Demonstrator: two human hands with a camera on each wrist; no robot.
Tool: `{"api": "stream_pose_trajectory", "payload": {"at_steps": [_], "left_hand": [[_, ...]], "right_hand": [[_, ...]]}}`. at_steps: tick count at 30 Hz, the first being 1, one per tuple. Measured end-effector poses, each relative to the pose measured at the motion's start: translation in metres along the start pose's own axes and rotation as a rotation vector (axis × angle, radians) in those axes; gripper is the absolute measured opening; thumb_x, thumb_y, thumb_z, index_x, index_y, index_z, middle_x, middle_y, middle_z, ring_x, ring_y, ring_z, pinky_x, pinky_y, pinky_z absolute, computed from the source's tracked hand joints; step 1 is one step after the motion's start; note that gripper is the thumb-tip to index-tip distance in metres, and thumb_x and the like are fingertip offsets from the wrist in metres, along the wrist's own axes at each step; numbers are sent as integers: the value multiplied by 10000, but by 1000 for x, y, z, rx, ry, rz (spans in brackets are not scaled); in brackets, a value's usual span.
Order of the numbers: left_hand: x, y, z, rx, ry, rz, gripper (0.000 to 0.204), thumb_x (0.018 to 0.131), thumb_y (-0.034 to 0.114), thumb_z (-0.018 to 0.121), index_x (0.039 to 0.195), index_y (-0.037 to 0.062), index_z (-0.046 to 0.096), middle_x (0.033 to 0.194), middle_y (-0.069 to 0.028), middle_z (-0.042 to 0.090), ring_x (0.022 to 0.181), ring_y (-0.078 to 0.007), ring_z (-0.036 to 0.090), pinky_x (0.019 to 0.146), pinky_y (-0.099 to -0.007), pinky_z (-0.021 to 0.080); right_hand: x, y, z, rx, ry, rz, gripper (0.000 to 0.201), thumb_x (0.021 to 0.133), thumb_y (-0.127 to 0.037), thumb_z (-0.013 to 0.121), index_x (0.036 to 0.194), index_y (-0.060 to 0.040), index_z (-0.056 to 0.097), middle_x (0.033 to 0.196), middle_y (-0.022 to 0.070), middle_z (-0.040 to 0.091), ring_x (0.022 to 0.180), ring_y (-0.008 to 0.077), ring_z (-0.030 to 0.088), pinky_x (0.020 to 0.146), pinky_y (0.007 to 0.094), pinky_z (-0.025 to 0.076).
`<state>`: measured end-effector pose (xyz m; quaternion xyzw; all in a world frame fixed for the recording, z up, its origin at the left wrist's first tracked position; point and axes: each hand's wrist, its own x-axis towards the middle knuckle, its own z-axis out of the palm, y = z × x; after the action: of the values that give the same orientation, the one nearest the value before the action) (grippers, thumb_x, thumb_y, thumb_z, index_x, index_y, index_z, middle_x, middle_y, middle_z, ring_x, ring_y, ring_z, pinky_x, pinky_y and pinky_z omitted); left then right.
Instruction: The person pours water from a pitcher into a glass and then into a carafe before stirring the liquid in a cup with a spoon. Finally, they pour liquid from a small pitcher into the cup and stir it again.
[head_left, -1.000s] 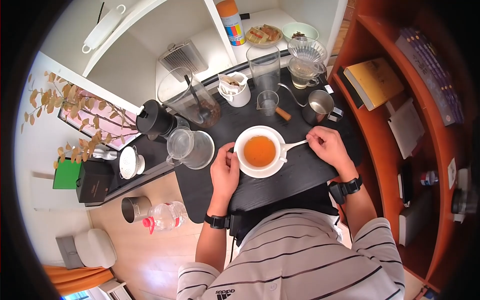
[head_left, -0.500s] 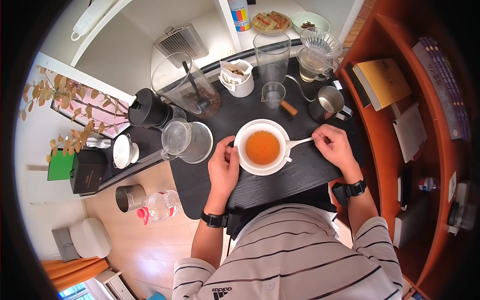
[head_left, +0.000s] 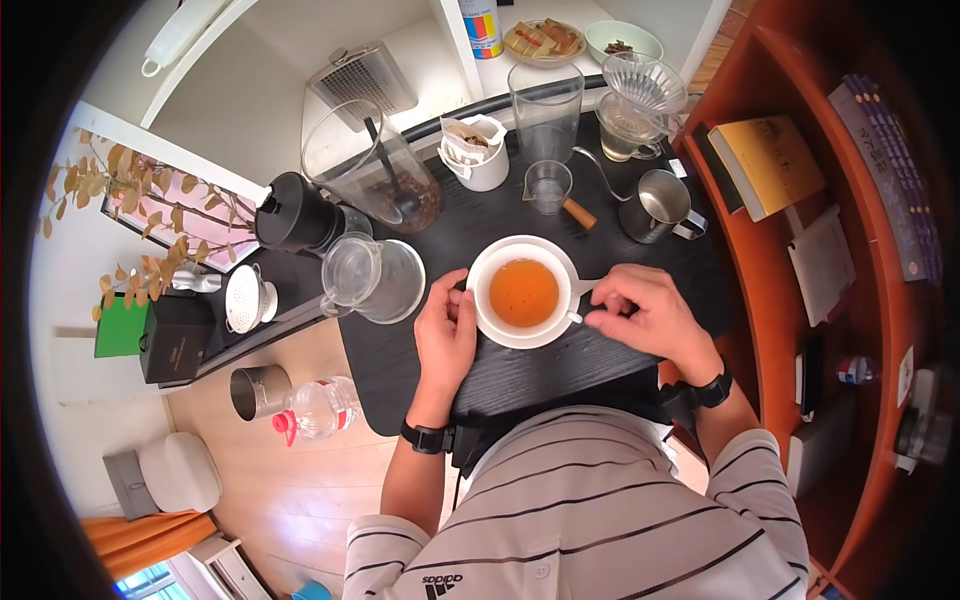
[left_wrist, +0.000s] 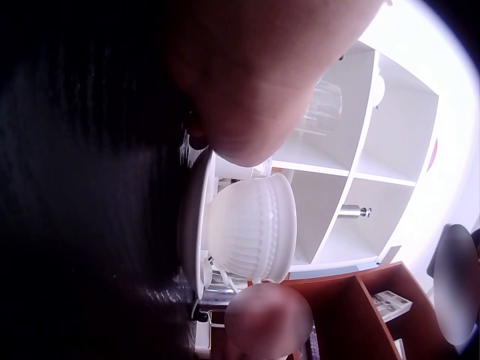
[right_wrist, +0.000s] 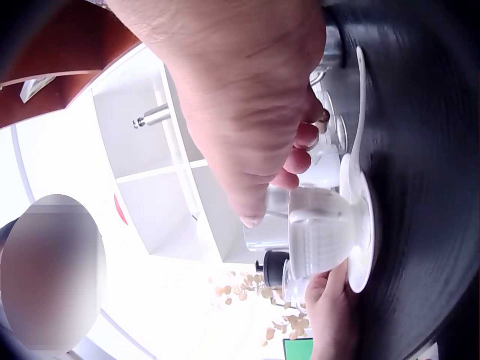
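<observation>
A white ribbed cup (right_wrist: 322, 232) of amber liquid (head_left: 523, 292) stands on a white saucer (head_left: 513, 342). My left hand (head_left: 446, 335) holds the saucer's left rim, thumb beside the cup. A white spoon (right_wrist: 361, 112) rests on the saucer at the right, its handle sticking out over the black table; from above, my right hand (head_left: 645, 312) covers most of it. That hand hovers beside the cup's small handle (head_left: 574, 316), thumb and fingers bent loosely with a gap between them. In the right wrist view its fingertips are above the spoon and hold nothing.
To the left stands a glass pitcher (head_left: 395, 285), with a tall glass jar (head_left: 345, 150) behind it. At the back are a white filter cup (head_left: 478, 170), a small wood-handled glass jug (head_left: 548, 185) and a metal kettle (head_left: 655, 215). A red-brown bookshelf (head_left: 770, 100) borders the right side.
My right hand has let go of the spoon handle's end and moved left, close to the cup's handle. The left hand keeps its hold on the saucer. The head view has shifted slightly.
</observation>
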<state>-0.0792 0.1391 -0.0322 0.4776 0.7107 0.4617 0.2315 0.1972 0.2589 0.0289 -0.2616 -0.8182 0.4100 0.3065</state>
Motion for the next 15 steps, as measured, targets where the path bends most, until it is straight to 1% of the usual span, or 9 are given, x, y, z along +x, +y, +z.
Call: {"api": "stream_pose_trajectory", "payload": {"at_steps": [2, 3, 7, 9, 10, 12, 13, 15], "left_hand": [[0, -2, 0, -5, 2, -2, 273, 1041, 56, 652, 1308, 2, 665, 780, -28, 687, 634, -101, 628, 637, -281, 525], [0, -3, 1, -9, 2, 8, 273, 1041, 57, 653, 1309, 1, 664, 784, -29, 689, 636, -100, 628, 638, -282, 526], [-1, -1, 1, -36, 6, 11, 276, 1044, 59, 654, 1313, -3, 661, 795, -35, 694, 647, -99, 633, 644, -280, 529], [-1, 0, 0, -39, 7, 12, 274, 1045, 58, 652, 1313, -3, 660, 797, -37, 695, 651, -99, 636, 647, -278, 530], [-1, 0, 0, -41, 6, 13, 273, 1047, 57, 651, 1313, -4, 659, 800, -39, 695, 656, -100, 640, 649, -277, 532], [-1, 0, 0, -38, 8, 15, 272, 1047, 55, 649, 1312, -4, 659, 801, -39, 695, 658, -101, 642, 651, -277, 534], [-1, 0, 0, -35, 9, 19, 270, 1047, 54, 647, 1311, -5, 658, 802, -40, 696, 660, -102, 645, 653, -276, 535], [0, 0, 0, -30, 5, 17, 269, 1047, 52, 647, 1310, -5, 658, 801, -41, 695, 659, -103, 645, 652, -279, 536]], "right_hand": [[5, -9, 5, -48, -60, -57, 209, 856, -148, 875, 927, -66, 697, 696, 28, 564, 597, 169, 569, 525, 329, 419], [5, -10, 11, -69, -62, -60, 237, 845, -166, 886, 948, -79, 691, 690, 28, 556, 599, 178, 573, 530, 338, 432], [4, -9, 23, -126, -17, -82, 220, 858, -155, 876, 939, -71, 690, 692, 31, 561, 598, 183, 575, 541, 342, 450], [4, -14, 22, -83, -35, 6, 198, 878, -136, 859, 942, -56, 688, 717, 37, 580, 608, 180, 585, 558, 337, 465], [3, -14, 23, -83, -36, 6, 198, 878, -136, 859, 942, -56, 688, 717, 37, 580, 608, 180, 585, 558, 337, 465], [2, -16, 24, 2, -36, 86, 178, 899, -122, 840, 947, -42, 688, 745, 41, 596, 621, 164, 594, 568, 320, 464], [1, -15, 24, 2, -34, 86, 178, 899, -122, 840, 947, -42, 688, 745, 41, 596, 621, 164, 594, 568, 320, 464], [-2, -12, 25, 106, -67, 167, 145, 936, -126, 813, 972, -35, 707, 776, 38, 623, 644, 130, 600, 582, 299, 468]]}}
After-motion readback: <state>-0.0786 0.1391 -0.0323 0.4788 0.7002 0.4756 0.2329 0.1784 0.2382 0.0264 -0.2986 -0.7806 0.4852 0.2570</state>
